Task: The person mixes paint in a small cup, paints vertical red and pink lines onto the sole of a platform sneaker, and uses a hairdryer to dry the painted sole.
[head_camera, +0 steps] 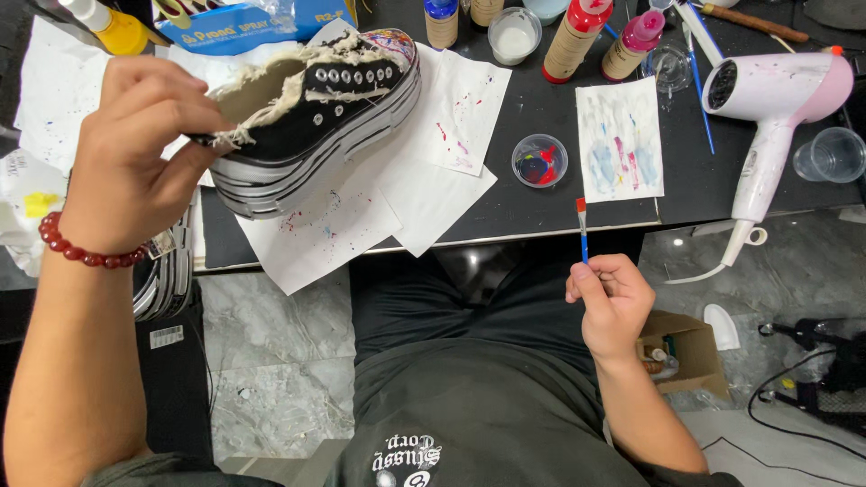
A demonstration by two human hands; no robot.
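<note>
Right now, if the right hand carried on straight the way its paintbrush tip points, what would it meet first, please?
The right hand holds the blue paintbrush pointing up-picture at the table. Its red tip would probably meet the black table edge first, then the small paint cup, though depth is unclear.

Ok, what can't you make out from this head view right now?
- Shoe: its heel and inside are hidden by the left hand; its far side faces away.
- Paintbrush: the lower handle is buried in the right hand.
- Bottles at the back: tops cut off by the upper edge.
- Paint cup: contents too small to tell.
</note>
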